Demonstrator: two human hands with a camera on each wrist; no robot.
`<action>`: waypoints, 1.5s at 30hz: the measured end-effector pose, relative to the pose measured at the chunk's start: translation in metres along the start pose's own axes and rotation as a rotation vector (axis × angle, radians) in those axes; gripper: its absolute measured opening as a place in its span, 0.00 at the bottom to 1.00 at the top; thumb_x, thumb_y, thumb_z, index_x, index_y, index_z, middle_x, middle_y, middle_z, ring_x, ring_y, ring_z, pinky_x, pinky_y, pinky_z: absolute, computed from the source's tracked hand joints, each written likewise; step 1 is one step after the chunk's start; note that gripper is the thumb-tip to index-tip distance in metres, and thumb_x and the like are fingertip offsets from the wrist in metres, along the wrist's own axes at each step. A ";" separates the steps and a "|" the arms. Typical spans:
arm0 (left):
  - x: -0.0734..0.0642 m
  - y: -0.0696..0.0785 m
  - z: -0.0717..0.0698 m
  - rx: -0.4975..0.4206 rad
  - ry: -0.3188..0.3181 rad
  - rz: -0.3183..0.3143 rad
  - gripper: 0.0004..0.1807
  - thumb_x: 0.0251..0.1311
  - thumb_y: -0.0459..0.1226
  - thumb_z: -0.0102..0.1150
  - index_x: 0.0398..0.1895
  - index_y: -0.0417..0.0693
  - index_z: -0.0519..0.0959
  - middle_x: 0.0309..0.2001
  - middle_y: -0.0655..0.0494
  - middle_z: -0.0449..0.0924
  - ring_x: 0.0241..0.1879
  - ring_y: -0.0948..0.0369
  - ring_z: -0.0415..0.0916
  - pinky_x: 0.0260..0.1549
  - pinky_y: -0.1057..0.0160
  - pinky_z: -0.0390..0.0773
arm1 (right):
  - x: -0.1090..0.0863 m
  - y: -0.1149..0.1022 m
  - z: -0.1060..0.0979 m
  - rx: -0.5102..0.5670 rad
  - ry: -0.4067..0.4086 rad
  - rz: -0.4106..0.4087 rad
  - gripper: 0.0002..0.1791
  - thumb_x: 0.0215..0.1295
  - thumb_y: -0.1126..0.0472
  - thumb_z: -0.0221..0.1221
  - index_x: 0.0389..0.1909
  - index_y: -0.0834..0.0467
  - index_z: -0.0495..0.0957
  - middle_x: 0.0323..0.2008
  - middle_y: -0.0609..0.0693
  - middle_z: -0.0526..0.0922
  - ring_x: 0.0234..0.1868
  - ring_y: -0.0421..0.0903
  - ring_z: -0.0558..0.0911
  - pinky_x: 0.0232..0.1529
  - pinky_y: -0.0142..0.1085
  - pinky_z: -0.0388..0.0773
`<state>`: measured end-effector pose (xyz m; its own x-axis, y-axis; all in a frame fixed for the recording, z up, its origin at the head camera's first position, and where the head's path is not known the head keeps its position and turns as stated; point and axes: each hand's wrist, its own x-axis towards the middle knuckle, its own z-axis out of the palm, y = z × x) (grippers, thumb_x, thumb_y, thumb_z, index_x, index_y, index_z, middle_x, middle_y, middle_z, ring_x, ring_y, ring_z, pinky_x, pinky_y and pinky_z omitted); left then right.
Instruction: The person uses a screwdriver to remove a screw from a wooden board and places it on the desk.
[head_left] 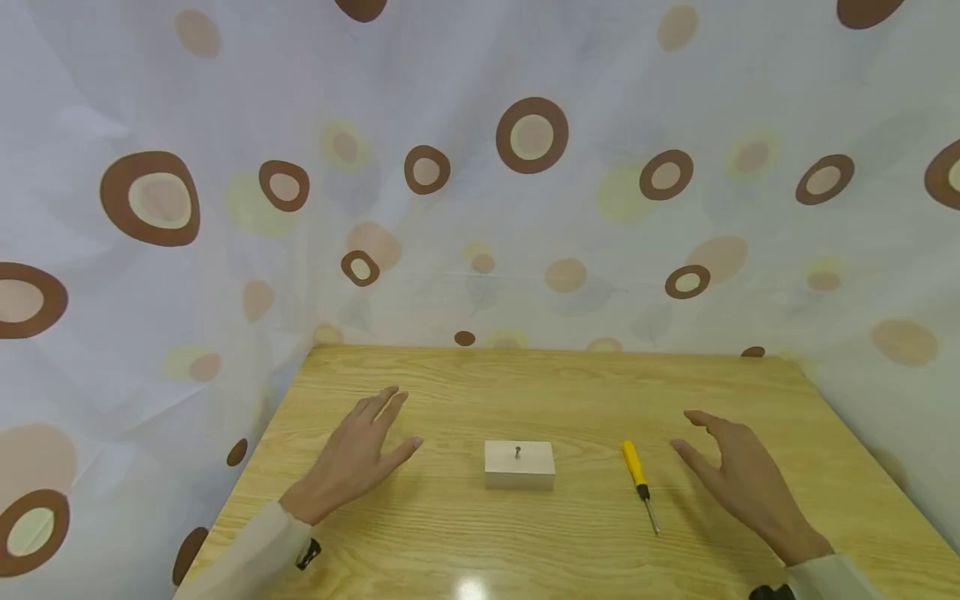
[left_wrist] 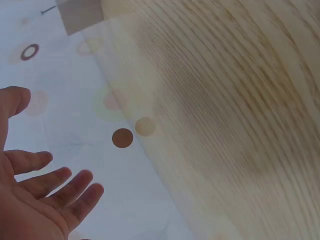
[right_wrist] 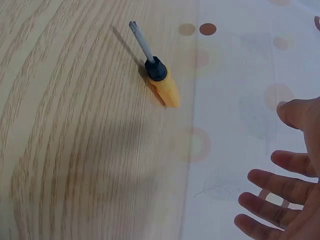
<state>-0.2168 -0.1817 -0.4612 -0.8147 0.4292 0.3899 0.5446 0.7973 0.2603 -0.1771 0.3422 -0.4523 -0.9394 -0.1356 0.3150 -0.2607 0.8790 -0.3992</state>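
in the head view, the screwdriver (head_left: 637,473) lies roughly fore-and-aft on the table (head_left: 570,554), just left of the nearer right hand (head_left: 742,479), the block (head_left: 519,481) between it and the left hand (head_left: 352,460); the left wrist view shows fingers (left_wrist: 82,205) spread, empty, the right wrist view likewise.

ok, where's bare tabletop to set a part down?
Bare table: the back strip between pale block and patterned sheet; the gap between block and yellow screwdriver; the stretch in front of the block. Crowded: the two sides, where left hand and right hand hover.
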 end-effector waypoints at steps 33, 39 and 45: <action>0.011 0.026 0.021 -0.419 -0.096 -0.041 0.23 0.70 0.49 0.65 0.61 0.48 0.81 0.56 0.51 0.83 0.46 0.58 0.81 0.41 0.59 0.82 | -0.004 -0.017 0.029 0.096 -0.072 -0.008 0.24 0.76 0.52 0.60 0.62 0.65 0.77 0.43 0.54 0.86 0.35 0.43 0.82 0.32 0.40 0.82; 0.014 0.029 0.026 -0.436 -0.138 -0.049 0.24 0.69 0.49 0.65 0.62 0.48 0.81 0.56 0.50 0.83 0.47 0.57 0.80 0.43 0.58 0.82 | -0.004 -0.016 0.034 0.113 -0.094 0.012 0.25 0.77 0.50 0.60 0.62 0.65 0.77 0.43 0.53 0.86 0.35 0.42 0.82 0.31 0.35 0.80; 0.019 0.034 0.031 -0.460 -0.160 -0.030 0.26 0.69 0.49 0.66 0.63 0.43 0.80 0.55 0.50 0.83 0.47 0.56 0.80 0.43 0.57 0.82 | -0.003 -0.016 0.039 0.122 -0.111 0.016 0.25 0.76 0.51 0.60 0.62 0.66 0.77 0.43 0.53 0.86 0.34 0.42 0.82 0.31 0.34 0.80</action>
<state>-0.2201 -0.1336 -0.4725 -0.8319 0.4977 0.2454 0.5229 0.5552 0.6467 -0.1787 0.3106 -0.4801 -0.9606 -0.1779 0.2136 -0.2646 0.8205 -0.5067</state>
